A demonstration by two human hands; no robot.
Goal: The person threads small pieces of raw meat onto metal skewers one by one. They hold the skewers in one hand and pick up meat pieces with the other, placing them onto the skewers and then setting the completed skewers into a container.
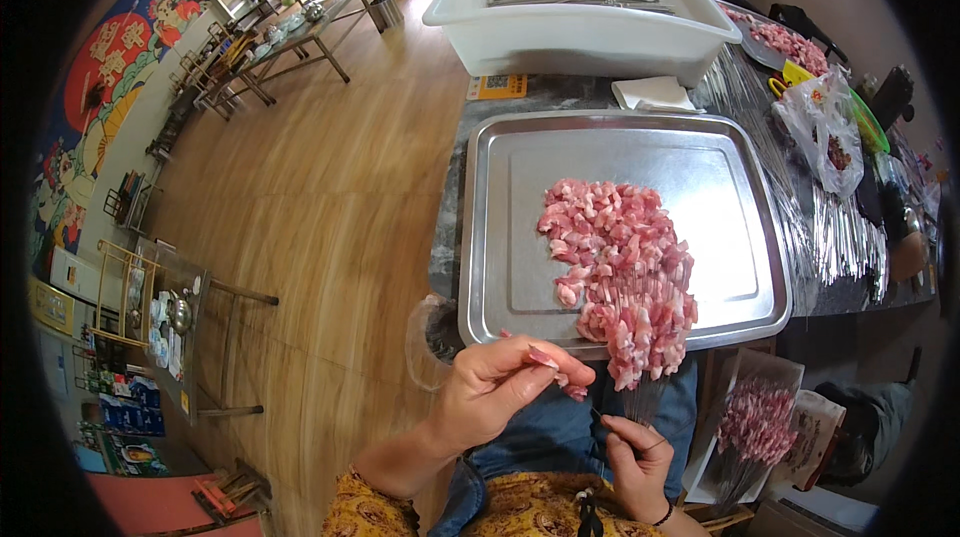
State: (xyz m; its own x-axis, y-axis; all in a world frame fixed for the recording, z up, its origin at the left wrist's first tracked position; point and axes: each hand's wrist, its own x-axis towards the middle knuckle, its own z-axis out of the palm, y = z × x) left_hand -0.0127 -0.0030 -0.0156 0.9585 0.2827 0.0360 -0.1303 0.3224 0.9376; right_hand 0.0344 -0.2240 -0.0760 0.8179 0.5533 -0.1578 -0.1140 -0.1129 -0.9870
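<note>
My left hand (pixel 502 387) pinches small pieces of raw meat (pixel 576 391) between thumb and fingers, just beyond the tray's near edge. Lower and to the right, my right hand (pixel 637 462) grips a thin metal skewer (pixel 597 412), whose tip points up toward that meat. A metal tray (pixel 487 237) bears a pile of diced raw meat (pixel 600 214). On the pile's near right side lie many meat-loaded skewers (pixel 652 327), their bare ends hanging over the tray's near edge between my hands. How far the meat is threaded on the held skewer is hard to tell.
Behind the tray stands a white plastic tub (pixel 585 41) with metal skewers inside, near a folded paper towel (pixel 652 92). Loose skewers (pixel 847 244) and a plastic bag (pixel 821 131) lie right. More meat skewers (pixel 757 421) rest in a container low at right. A person's hand (pixel 909 255) shows at far right.
</note>
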